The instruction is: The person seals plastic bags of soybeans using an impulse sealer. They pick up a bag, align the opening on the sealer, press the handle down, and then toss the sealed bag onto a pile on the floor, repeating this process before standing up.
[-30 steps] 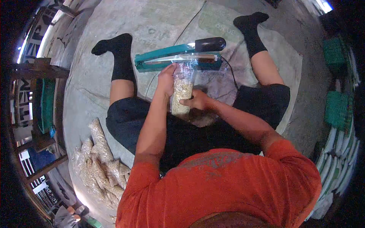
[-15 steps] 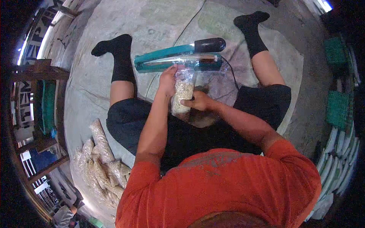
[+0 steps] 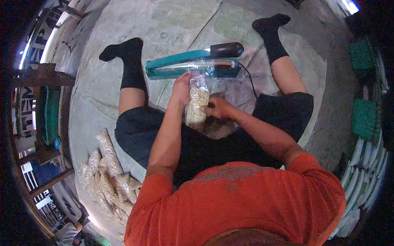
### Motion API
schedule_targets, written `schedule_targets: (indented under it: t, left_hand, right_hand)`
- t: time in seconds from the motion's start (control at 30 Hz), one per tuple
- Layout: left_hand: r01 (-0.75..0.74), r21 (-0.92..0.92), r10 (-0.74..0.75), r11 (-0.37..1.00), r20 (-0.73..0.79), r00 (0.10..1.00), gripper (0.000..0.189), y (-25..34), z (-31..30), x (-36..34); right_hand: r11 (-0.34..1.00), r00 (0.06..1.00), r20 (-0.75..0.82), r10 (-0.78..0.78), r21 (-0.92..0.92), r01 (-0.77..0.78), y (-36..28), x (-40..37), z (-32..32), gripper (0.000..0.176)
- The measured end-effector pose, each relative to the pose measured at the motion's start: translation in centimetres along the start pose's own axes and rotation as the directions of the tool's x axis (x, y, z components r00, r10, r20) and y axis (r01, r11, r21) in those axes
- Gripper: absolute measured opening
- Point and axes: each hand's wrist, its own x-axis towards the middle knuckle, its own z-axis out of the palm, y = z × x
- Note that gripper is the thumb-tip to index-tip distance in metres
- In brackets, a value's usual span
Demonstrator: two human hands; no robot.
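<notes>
A clear plastic bag (image 3: pixel 197 104) filled with pale bean-like pieces stands nearly upright in front of my lap. My left hand (image 3: pixel 182 88) is closed on its upper left side, just below the loose top of the film. At the bag's lower right side, my right hand (image 3: pixel 221 108) has curled fingers and a thumb pressing the plastic; its far fingers are partly hidden. Beyond both hands lies a teal impulse sealer (image 3: pixel 172 73) with a black-ended arm (image 3: pixel 226 50) raised at an angle. The bag's open end overlaps the sealer's lower bar.
Several filled bags (image 3: pixel 107 184) are piled on the floor sheet (image 3: pixel 98 94) to my left. A black cord (image 3: pixel 249 78) runs from the sealer. Wooden shelving (image 3: pixel 43 80) stands at the left, green baskets (image 3: pixel 365 119) and stacked pale sacks (image 3: pixel 365 172) at the right.
My right thumb has drawn back slightly to the right, toward the bag's edge. My left hand keeps its hold, and the sealer stays where it was.
</notes>
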Motion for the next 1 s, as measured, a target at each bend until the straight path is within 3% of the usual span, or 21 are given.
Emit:
schedule_targets:
  t: [0.07,0.13,0.17,0.27,0.33,0.4,0.43,0.47,0.53,0.6,0.63,0.7,0.73,0.8,0.93,1.0]
  left_hand:
    - [0.000,0.027,0.000,1.000,-0.015,1.000,0.035,0.2,0.0,-0.2]
    - [-0.001,0.053,0.002,0.999,-0.030,1.000,0.035,0.4,0.0,-0.3]
    - [-0.010,0.032,0.010,0.999,-0.014,1.000,0.036,0.3,-0.2,-0.2]
    - [-0.019,0.020,0.019,1.000,-0.001,1.000,0.036,0.3,-0.5,-0.1]
    - [-0.019,0.030,0.019,0.999,-0.006,1.000,0.035,0.2,-0.6,-0.1]
    - [-0.007,-0.004,0.008,1.000,0.017,1.000,0.035,0.1,-0.6,0.0]
    - [-0.007,-0.006,0.007,1.000,0.016,1.000,0.035,0.0,-0.8,0.2]
    - [0.002,-0.040,-0.001,0.999,0.031,1.000,0.035,-0.3,-1.3,0.7]
    - [0.010,-0.073,-0.006,0.997,0.051,0.999,0.035,-0.5,-1.3,1.0]
    - [0.013,-0.060,-0.015,0.998,-0.029,0.999,0.035,-0.5,-1.0,0.9]
    - [0.010,-0.059,-0.012,0.998,-0.026,1.000,0.035,-0.4,-1.0,0.8]
    - [-0.012,-0.009,0.013,1.000,0.008,1.000,0.036,-0.3,-0.9,0.7]
    - [-0.014,-0.009,0.015,1.000,0.010,1.000,0.036,-0.4,-1.0,0.8]
    - [-0.026,-0.010,0.026,1.000,-0.009,1.000,0.036,-0.6,-1.1,0.9]
    - [-0.012,-0.036,0.012,0.999,0.002,1.000,0.036,-0.2,-0.8,0.6]
    - [-0.016,-0.024,0.016,1.000,0.016,1.000,0.036,-0.3,-1.0,0.6]
  right_hand:
    - [1.000,1.000,0.003,0.022,-0.012,-0.022,0.8,0.5,-0.1,0.063]
    - [0.960,0.996,-0.079,-0.038,-0.279,0.015,1.5,1.0,-0.3,0.064]
    - [0.960,0.996,-0.077,-0.040,-0.281,0.017,1.0,0.8,-0.6,0.064]
    - [0.977,0.996,-0.041,0.074,-0.198,-0.081,-3.1,-1.2,-2.5,0.065]
    - [0.892,0.989,-0.132,0.065,-0.437,-0.117,-5.8,-2.4,-4.2,0.060]
    - [0.891,0.982,-0.183,-0.048,-0.453,-0.040,-11.7,-4.2,-6.4,0.051]
    - [0.928,0.959,-0.259,-0.114,-0.372,0.009,-14.4,-4.8,-7.6,0.045]
    - [0.954,0.924,-0.342,-0.170,-0.293,0.067,-16.4,-5.0,-8.8,0.040]
    - [0.866,0.634,-0.605,-0.482,-0.441,0.237,-18.5,-4.1,-10.3,0.029]
    - [0.858,0.462,-0.724,-0.512,-0.407,0.313,-21.7,-3.2,-12.0,0.041]
    - [0.856,0.459,-0.724,-0.515,-0.410,0.314,-21.8,-1.8,-13.2,0.041]
    - [0.625,0.316,-0.552,-0.771,-0.750,0.216,-21.7,1.3,-15.8,0.041]
    - [0.624,0.314,-0.551,-0.773,-0.751,0.216,-21.6,2.4,-16.5,0.041]
    - [0.446,0.369,-0.388,-0.845,-0.891,0.083,-20.9,4.3,-17.1,0.042]
    - [0.406,0.475,-0.373,-0.797,-0.913,-0.035,-18.6,6.1,-17.1,0.047]
    - [0.502,0.574,-0.447,-0.686,-0.862,-0.071,-18.1,6.1,-16.8,0.050]
